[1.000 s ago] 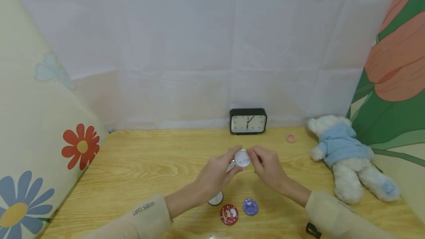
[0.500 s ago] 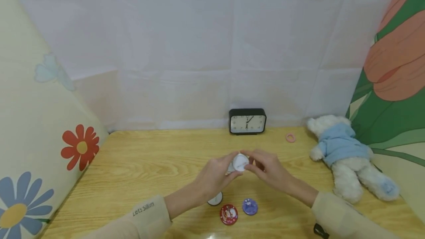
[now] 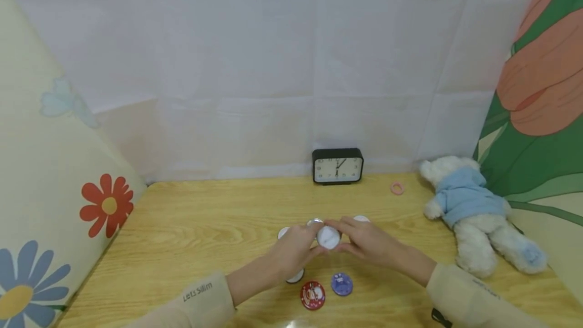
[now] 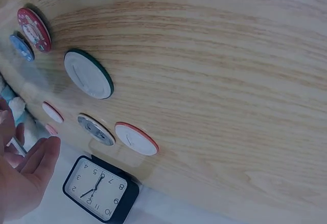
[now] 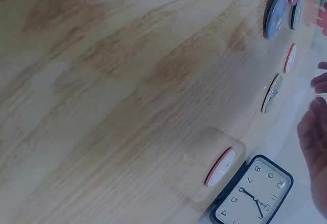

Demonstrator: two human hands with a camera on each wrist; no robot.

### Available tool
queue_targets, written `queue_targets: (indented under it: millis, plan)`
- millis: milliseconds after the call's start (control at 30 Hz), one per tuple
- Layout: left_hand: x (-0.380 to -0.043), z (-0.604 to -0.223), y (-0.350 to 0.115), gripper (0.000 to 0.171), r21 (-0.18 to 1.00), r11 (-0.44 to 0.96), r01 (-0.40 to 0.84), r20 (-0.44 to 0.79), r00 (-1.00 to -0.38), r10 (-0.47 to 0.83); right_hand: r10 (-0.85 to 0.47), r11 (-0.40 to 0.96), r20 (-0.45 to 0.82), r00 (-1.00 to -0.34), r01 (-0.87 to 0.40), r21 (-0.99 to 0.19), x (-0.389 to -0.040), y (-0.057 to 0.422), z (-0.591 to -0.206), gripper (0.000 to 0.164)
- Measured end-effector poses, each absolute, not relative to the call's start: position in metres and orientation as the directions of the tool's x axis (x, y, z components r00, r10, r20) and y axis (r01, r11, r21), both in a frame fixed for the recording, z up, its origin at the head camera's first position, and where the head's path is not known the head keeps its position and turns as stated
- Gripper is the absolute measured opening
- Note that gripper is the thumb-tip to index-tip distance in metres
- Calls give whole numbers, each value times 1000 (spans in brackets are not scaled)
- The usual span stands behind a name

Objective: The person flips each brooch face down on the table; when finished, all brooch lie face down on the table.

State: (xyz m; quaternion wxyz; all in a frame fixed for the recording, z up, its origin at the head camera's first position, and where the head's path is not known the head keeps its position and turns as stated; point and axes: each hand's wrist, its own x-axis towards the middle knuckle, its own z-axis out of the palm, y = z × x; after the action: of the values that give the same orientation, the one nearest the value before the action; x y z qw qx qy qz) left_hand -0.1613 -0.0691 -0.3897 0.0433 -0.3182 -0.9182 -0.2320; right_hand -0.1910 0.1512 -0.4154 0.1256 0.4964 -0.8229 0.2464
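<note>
Both hands pinch a round button badge (image 3: 328, 237) above the table in the head view, its white back turned up. My left hand (image 3: 295, 250) grips its left edge and my right hand (image 3: 371, 240) its right edge, between thumb and fingers. A red badge (image 3: 313, 295) and a purple badge (image 3: 341, 284) lie picture side up below the hands. Around the hands several badges lie white or silver side up, partly hidden. The left wrist view shows a green-rimmed badge (image 4: 89, 74), a silver-backed badge (image 4: 96, 129) and a red-rimmed badge (image 4: 136, 138).
A black-framed clock (image 3: 338, 167) stands at the back of the wooden table (image 3: 200, 216). A pink ring (image 3: 397, 188) lies to its right. At the right edge lies a plush bear (image 3: 473, 211) in a blue top. A small black object (image 3: 441, 317) shows beside the right sleeve.
The hands and the held badge have come lower in the head view. My right hand has shifted its grip on the badge's edge. Badges behind the hands now show.
</note>
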Motion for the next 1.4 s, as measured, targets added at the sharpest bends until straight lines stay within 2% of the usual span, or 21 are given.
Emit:
queue_targets:
  millis: [167,400,567,800,1133,1233,1400]
  plan:
    - [-159,-396,-69,51,415,688,595,195,-797,572,-771,426,374,-516,-854,-300,-187,151,-417,49]
    - [-158,-396,-70,71,249,782,571,203,-820,535,-751,517,278,-599,-796,-316,-183,150,-425,45]
    - [-154,-396,-74,68,271,778,567,192,-824,534,-746,559,222,-628,-772,-304,-179,152,-436,43]
    - [-151,-399,-79,67,171,780,602,220,-795,565,-753,551,208,-624,-772,-318,-178,153,-445,44]
    - [-143,-401,-88,68,146,777,613,202,-787,583,-740,566,235,-630,-773,-288,-178,154,-446,39]
    - [-141,-402,-92,68,171,768,617,200,-785,587,-754,541,256,-604,-793,-280,-173,150,-442,39]
    - [-132,-405,-101,67,195,746,636,207,-771,603,-821,444,261,-508,-855,-267,-163,141,-435,49]
